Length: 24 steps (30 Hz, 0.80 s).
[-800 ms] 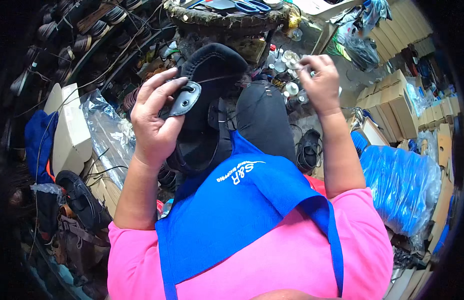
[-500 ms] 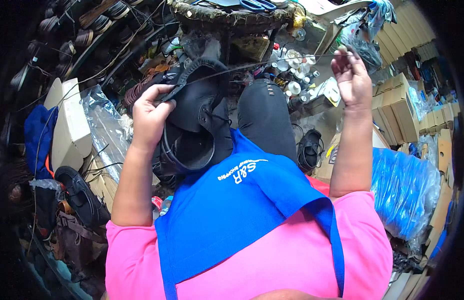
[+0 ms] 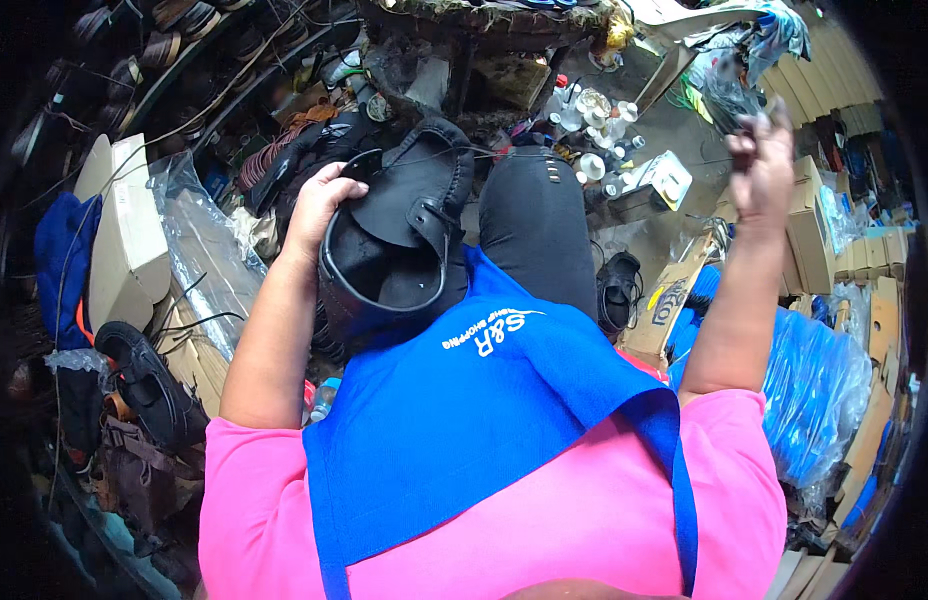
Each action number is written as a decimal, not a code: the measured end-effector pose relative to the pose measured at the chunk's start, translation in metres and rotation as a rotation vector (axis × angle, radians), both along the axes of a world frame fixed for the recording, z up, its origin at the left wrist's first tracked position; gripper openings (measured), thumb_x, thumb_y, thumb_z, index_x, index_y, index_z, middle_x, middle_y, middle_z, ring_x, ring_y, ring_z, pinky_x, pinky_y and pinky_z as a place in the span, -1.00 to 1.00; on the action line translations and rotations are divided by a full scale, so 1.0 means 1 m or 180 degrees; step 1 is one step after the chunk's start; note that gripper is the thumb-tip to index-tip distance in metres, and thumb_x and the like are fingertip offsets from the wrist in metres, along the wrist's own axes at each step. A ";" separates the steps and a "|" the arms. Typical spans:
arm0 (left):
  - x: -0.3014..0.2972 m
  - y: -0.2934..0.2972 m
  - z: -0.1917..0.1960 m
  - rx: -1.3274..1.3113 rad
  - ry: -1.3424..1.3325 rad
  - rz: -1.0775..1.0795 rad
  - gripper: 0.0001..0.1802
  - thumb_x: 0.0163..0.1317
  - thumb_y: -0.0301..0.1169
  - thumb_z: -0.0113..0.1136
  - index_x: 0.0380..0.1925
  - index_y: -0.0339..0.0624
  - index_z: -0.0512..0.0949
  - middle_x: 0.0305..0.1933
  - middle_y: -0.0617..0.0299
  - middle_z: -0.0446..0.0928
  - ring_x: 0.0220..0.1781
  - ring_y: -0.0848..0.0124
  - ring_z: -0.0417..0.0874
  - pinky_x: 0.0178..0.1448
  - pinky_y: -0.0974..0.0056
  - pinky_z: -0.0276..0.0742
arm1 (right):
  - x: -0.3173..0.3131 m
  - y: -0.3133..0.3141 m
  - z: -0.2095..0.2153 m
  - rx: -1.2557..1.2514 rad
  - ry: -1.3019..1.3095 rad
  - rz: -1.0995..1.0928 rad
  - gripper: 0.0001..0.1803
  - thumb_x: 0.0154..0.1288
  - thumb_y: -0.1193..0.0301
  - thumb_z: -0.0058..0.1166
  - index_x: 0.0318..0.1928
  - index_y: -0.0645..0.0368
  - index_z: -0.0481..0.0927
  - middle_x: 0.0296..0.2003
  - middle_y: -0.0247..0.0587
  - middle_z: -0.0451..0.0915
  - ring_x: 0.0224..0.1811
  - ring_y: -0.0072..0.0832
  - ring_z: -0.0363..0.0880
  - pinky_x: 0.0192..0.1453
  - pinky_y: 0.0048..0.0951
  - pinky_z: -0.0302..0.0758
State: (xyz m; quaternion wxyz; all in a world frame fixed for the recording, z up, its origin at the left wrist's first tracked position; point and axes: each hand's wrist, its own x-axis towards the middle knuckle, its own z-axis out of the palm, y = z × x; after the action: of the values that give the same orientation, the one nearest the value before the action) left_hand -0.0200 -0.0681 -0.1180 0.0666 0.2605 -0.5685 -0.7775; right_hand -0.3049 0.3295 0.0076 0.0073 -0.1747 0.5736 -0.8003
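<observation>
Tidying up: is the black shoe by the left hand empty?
The shoe looks empty: its visible interior is bare; the far end is hidden.

Grey floor (image 3: pixel 676 122), rough-rimmed round table (image 3: pixel 494 28), dark slanting racks (image 3: pixel 282 68) at left, bright light across the right side

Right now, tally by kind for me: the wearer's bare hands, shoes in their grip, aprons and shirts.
Bare hands: 2 (left hand, right hand)
Held black shoe: 1
Blue apron: 1
Pink shirt: 1
Total: 5

Bright daylight, dark curved rim, right hand (image 3: pixel 764 168) blurry
</observation>
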 end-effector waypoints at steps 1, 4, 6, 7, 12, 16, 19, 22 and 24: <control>0.000 0.000 -0.003 0.0007 -0.0014 0.0018 -0.72 -0.04 -0.53 0.14 -0.25 -0.31 0.54 -0.34 0.23 0.57 -0.33 0.48 0.56 -0.14 0.43 0.47 | 0.025 -0.034 -0.001 0.0318 -0.0015 0.0117 -0.65 0.37 0.47 -0.05 0.15 0.14 0.35 -0.28 -0.17 0.52 -0.37 -0.66 0.44 -0.29 -0.59 0.42; -0.003 -0.002 -0.007 0.0312 -0.0095 0.0036 -0.66 -0.06 -0.51 0.15 -0.20 -0.35 0.50 -0.33 0.19 0.57 -0.32 0.44 0.59 -0.14 0.40 0.51 | 0.083 -0.102 -0.029 0.1541 0.0250 0.0755 -0.77 0.26 0.41 0.12 -0.07 0.14 0.56 -0.36 -0.32 0.60 -0.44 -0.69 0.47 -0.26 -0.63 0.45; -0.007 -0.002 -0.006 0.0407 -0.0080 0.0002 -0.66 -0.05 -0.51 0.14 -0.19 -0.35 0.50 -0.33 0.18 0.57 -0.32 0.42 0.60 -0.14 0.38 0.53 | 0.107 -0.137 -0.051 0.2149 0.1298 0.1239 -0.87 0.23 0.47 0.13 -0.22 0.15 0.67 -0.37 -0.37 0.56 -0.39 -0.63 0.47 -0.29 -0.60 0.45; -0.007 0.000 -0.006 0.0498 -0.0069 -0.0006 -0.65 -0.05 -0.50 0.14 -0.18 -0.36 0.49 -0.32 0.17 0.57 -0.32 0.40 0.61 -0.15 0.36 0.55 | 0.115 -0.154 -0.056 0.2414 0.2092 0.1180 -0.85 0.17 0.50 0.16 -0.22 0.12 0.68 -0.40 -0.34 0.55 -0.39 -0.57 0.47 -0.30 -0.56 0.44; -0.006 0.010 0.005 0.0718 0.0012 -0.0036 -0.66 0.03 -0.51 0.04 -0.12 -0.31 0.44 -0.24 0.13 0.56 -0.24 0.34 0.63 -0.07 0.28 0.59 | 0.141 -0.204 -0.080 0.2759 0.2514 0.1501 -0.78 0.05 0.49 0.20 -0.22 0.09 0.68 -0.41 -0.19 0.57 -0.35 -0.30 0.60 -0.26 -0.40 0.53; -0.002 0.013 0.008 0.0528 0.0011 0.0188 -0.75 0.00 -0.50 0.10 -0.26 -0.31 0.49 -0.32 0.17 0.56 -0.32 0.40 0.62 -0.15 0.35 0.57 | 0.143 -0.218 -0.090 0.2862 0.2644 0.1421 -0.82 0.07 0.40 0.15 -0.26 -0.01 0.69 -0.38 -0.26 0.62 -0.31 -0.26 0.59 -0.23 -0.34 0.49; -0.001 0.005 -0.007 0.0561 0.0080 0.0245 -0.76 -0.01 -0.50 0.12 -0.28 -0.30 0.50 -0.34 0.19 0.55 -0.34 0.44 0.60 -0.17 0.38 0.54 | 0.148 -0.220 -0.086 0.3113 0.2881 0.1298 -0.85 0.07 0.33 0.11 -0.32 -0.09 0.69 -0.37 -0.34 0.64 -0.25 -0.31 0.58 -0.16 -0.30 0.39; -0.003 0.003 -0.014 0.0491 0.0029 0.0213 -0.78 -0.02 -0.50 0.14 -0.31 -0.30 0.51 -0.37 0.22 0.55 -0.37 0.47 0.57 -0.20 0.42 0.50 | 0.149 -0.221 -0.080 0.3644 0.3322 0.1214 -0.87 0.07 0.33 0.10 -0.35 -0.08 0.68 -0.38 -0.36 0.64 -0.22 -0.35 0.57 -0.13 -0.29 0.36; -0.005 0.008 -0.010 0.0426 0.0088 0.0214 -0.79 -0.02 -0.50 0.14 -0.31 -0.30 0.51 -0.38 0.23 0.55 -0.38 0.48 0.56 -0.20 0.42 0.49 | 0.149 -0.222 -0.077 0.3966 0.3488 0.1213 -0.87 0.07 0.33 0.09 -0.37 -0.08 0.68 -0.38 -0.37 0.64 -0.21 -0.37 0.57 -0.12 -0.28 0.35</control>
State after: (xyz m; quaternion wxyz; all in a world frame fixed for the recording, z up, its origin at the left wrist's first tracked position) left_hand -0.0245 -0.0605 -0.1284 0.0830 0.2726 -0.5051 -0.8147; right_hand -0.1561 0.1075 -0.0696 -0.0420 -0.5951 0.7926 -0.1259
